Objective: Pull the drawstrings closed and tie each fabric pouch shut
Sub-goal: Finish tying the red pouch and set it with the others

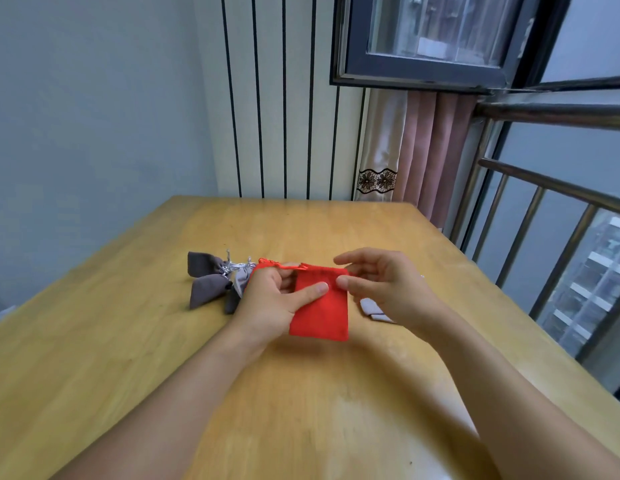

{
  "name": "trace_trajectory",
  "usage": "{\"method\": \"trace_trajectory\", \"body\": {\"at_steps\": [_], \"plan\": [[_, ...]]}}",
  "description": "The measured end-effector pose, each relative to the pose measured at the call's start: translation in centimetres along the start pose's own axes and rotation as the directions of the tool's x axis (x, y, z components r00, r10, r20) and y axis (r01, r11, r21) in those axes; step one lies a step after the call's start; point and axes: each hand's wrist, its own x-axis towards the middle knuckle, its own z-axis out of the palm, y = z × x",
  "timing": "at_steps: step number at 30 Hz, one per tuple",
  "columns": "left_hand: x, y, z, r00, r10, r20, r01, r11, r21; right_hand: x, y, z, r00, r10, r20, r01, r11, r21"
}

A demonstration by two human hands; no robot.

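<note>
**Red pouch held above the table, mouth still open**

At frame centre the left hand (272, 299) grips a red drawstring pouch (320, 308), thumb laid flat across its front, the other fingers hidden behind. The right hand (381, 282) pinches the pouch's upper right corner, remaining fingers loosely spread. A red cord (279, 266) trails left from the top. Left of centre, gathered grey pouches (211, 280) lie on the wooden table (128, 341); flat pale grey pouches (372, 308) lie beneath the right hand
</note>
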Motion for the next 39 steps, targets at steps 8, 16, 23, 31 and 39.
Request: {"method": "trace_trajectory", "body": {"at_steps": [8,16,23,31,39], "plan": [[0.3,0.7,0.0,0.987,-0.142,-0.07,0.125,0.971,-0.204,0.2,0.6,-0.9,0.997,0.054,-0.056,-0.057,0.997,-0.054],[1.0,0.9,-0.5,0.945,-0.317,-0.076,0.193,0.734,-0.651,0.3,0.0,-0.8,0.969,0.243,-0.041,-0.182,0.819,0.544],[0.8,1.6,-0.5,0.957,-0.29,0.027,0.22,0.66,-0.718,0.6,-0.5,1.7,0.966,0.224,0.131,-0.224,0.468,0.855],[1.1,0.9,0.3,0.992,-0.11,-0.065,0.059,0.846,-0.529,0.6,-0.2,1.8,0.971,0.239,0.014,-0.19,0.737,0.648],[0.8,0.3,-1.5,0.975,0.222,-0.017,-0.193,0.881,0.432,0.2,1.3,1.1,0.999,0.041,0.025,-0.022,0.849,-0.528]]}}
